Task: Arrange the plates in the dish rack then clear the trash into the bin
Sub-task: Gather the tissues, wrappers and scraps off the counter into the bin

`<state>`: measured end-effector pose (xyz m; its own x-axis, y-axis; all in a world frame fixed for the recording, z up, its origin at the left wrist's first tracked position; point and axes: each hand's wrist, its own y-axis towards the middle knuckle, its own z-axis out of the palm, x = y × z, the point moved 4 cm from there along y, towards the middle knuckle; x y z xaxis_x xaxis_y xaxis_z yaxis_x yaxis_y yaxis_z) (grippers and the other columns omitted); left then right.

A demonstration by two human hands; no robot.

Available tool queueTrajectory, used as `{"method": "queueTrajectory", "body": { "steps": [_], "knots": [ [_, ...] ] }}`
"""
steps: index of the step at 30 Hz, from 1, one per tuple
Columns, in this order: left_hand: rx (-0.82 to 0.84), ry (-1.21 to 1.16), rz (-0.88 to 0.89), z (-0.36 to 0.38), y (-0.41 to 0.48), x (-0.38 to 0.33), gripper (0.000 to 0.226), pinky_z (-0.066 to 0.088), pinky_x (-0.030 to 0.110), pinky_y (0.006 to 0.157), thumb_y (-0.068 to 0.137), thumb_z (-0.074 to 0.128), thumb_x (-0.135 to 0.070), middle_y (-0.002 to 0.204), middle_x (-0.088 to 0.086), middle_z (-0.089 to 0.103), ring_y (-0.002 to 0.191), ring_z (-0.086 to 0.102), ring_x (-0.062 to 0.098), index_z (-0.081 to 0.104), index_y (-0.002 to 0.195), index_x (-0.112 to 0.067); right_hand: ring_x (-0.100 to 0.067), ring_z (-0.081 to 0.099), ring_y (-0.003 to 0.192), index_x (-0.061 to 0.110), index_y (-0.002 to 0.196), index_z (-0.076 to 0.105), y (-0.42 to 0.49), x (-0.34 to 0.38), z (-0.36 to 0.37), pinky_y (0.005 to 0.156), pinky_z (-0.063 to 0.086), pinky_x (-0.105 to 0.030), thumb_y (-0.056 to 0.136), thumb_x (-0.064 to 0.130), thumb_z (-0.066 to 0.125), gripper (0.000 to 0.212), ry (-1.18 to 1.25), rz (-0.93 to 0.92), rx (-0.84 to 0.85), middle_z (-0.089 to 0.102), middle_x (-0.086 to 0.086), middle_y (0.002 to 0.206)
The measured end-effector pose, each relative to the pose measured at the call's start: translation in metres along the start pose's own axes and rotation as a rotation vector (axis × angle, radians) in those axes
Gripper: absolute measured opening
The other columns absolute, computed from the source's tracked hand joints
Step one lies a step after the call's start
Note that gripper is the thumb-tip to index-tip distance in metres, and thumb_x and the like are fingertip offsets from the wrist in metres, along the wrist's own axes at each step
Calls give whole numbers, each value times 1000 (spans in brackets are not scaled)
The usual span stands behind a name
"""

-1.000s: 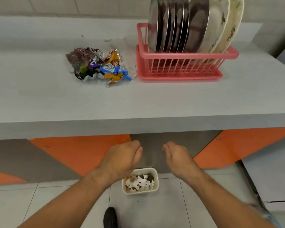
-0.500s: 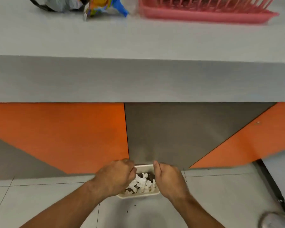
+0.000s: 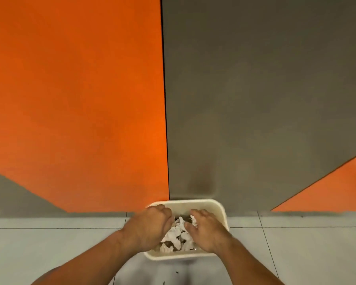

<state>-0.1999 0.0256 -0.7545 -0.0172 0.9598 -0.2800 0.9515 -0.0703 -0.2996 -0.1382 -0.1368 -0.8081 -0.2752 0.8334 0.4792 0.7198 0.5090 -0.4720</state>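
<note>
Because the camera looks almost straight down, the cream bin sits at the 6 o'clock part of the view. It stands on the tiled floor, close against the foot of the grey panel, just right of its seam with the orange panel. Crumpled white paper lies inside it.

Both hands are at the bin. The left hand sits over the 9 o'clock rim, knuckles up and fingers curled inward over the edge. The right hand is inside the rim toward 3 o'clock, fingers bent down among the paper, and the 3 o'clock rim shows bare outside it. The fingertips of both are hidden, so I cannot tell whether either hand grips the wall, pinches paper or holds nothing.

The bin's long axis seems to run from 9 to 3 o'clock, across the person's body, though the wide lens may stretch it. That puts one short end under each hand, neither clearly nearer, with the forearms coming in from 7 and 5 o'clock.

My reading is that the trash step is in hand and the bin is about to be taken up by its two ends. If so, the right hand would need to shift outward to the 3 o'clock rim to match the left, or the lift will tilt. No plates, rack or tabletop are in view.
</note>
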Motion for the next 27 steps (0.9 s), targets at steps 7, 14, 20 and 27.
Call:
{"method": "queueTrajectory", "body": {
  "steps": [7, 14, 20, 27],
  "knots": [
    [93, -227, -77, 55, 27, 2, 41, 37, 31, 100, 100, 32, -47, 121, -1, 54, 117, 47, 19, 54, 124, -23, -14, 46, 124, 23, 131, 50, -4, -19, -8, 104, 36, -27, 97, 37, 44, 38, 72, -41, -154, 53, 4, 134],
    [160, -375, -107, 20, 13, -7, 59, 12, 21, 111, 97, 22, -58, 153, -5, 32, 142, 21, 10, 38, 145, -27, -11, 55, 100, 26, 110, 61, -50, -8, -64, 88, 44, -30, 100, 37, 35, 30, 95, -6, -195, 64, 6, 112],
    [-46, -408, 28, -126, -36, -55, 40, 39, 20, 90, 96, 39, -51, 112, -12, 59, 108, 52, 7, 64, 115, -26, -16, 51, 114, 23, 121, 57, -117, 63, -148, 94, 42, -33, 98, 48, 35, 40, 79, -34, -190, 62, 3, 118],
    [-180, -357, 221, -308, -122, -128, 45, 45, 25, 83, 92, 35, -59, 99, -23, 52, 94, 51, -2, 64, 110, -29, -12, 48, 119, 28, 128, 52, -224, 163, -281, 96, 42, -31, 98, 46, 36, 38, -50, -133, -235, 56, 7, 130]
  ]
}}
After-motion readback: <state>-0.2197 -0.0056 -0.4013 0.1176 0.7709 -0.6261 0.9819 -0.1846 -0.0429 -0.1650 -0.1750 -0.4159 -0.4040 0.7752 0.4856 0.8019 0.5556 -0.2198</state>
